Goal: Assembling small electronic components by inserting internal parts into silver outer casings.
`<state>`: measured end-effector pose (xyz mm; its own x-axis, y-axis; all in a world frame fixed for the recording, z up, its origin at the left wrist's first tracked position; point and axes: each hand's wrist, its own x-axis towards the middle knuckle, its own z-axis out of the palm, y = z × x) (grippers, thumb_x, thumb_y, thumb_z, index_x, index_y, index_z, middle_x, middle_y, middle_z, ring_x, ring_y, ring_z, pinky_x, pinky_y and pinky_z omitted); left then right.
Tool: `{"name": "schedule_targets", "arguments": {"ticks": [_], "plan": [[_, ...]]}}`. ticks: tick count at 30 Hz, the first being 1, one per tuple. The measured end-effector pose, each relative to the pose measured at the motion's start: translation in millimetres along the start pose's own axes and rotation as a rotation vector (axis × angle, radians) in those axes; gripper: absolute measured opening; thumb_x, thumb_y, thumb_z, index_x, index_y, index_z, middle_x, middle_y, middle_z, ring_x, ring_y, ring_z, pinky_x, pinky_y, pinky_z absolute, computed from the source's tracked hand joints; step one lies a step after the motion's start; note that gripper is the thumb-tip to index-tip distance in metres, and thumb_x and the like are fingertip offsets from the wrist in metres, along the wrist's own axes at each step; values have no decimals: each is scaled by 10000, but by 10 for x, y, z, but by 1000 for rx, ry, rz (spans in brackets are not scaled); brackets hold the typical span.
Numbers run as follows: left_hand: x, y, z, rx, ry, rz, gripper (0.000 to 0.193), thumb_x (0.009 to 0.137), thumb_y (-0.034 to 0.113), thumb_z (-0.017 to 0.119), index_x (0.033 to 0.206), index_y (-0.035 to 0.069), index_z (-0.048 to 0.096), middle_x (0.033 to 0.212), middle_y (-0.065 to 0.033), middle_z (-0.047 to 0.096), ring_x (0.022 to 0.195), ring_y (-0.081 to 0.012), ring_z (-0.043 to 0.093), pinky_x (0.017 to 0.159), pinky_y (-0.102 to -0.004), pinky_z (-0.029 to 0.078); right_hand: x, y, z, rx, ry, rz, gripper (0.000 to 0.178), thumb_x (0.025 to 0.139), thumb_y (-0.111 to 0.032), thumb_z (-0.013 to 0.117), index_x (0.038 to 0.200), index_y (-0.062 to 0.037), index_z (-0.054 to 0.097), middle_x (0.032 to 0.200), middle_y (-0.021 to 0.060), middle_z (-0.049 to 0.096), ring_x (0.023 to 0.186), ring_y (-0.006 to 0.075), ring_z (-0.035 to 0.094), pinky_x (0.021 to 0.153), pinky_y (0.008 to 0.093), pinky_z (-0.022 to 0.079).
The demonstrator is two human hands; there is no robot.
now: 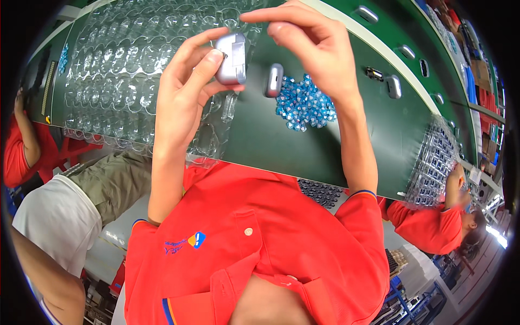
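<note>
My left hand [187,81] grips a silver-grey earbud charging case [232,60] between thumb and fingers, raised above the bench. To its right hovers my right hand [319,49], its index finger stretched toward the case. The thumb lies apart from that fingertip, and I see nothing between them. Below the right hand a heap of small, shiny blue pieces [304,105] lies on the green bench top. Beside the heap, on its left, is a second silver-grey case part [274,80] with a small slot.
Clear plastic blister trays [116,70] cover the bench at left. Along the far belt [390,40] sit several silver cases [394,86] and a small dark part [374,73]. A filled tray [431,160] stands at right near a co-worker in red [433,227]. Other people are at left.
</note>
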<state>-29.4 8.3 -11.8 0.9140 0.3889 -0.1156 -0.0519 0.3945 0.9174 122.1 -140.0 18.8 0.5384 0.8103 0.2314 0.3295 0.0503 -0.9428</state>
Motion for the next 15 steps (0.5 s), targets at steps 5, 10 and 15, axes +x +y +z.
{"name": "schedule_targets", "arguments": {"ticks": [5, 10, 15], "plan": [[38, 52, -23, -56, -19, -54, 346, 1008, 155, 546, 1307, -18, 569, 1108, -106, 639, 944, -180, 671, 732, -336, 600, 6, 12, 181, 140, 144, 116, 191, 870, -29, 697, 1051, 31, 681, 924, 55, 687, 848, 123, 657, 756, 269, 536], [76, 66, 2, -31, -20, -93, 363, 996, 169, 569, 1298, -33, 572, 1071, -108, 652, 902, -177, 677, 733, -333, 602, 91, 270, 141, -14, 110, -194, 191, 837, -14, 723, 1016, 19, 664, 871, 88, 703, 794, 132, 678, 724, 253, 537], [94, 94, 16, 80, -32, -98, 391, 984, 199, 601, 1281, -54, 578, 1041, -120, 664, 862, -173, 683, 715, -323, 606, 35, 95, 119, -272, 83, -282, 209, 827, -17, 727, 1022, 7, 654, 827, 122, 698, 737, 158, 691, 677, 260, 542]]}}
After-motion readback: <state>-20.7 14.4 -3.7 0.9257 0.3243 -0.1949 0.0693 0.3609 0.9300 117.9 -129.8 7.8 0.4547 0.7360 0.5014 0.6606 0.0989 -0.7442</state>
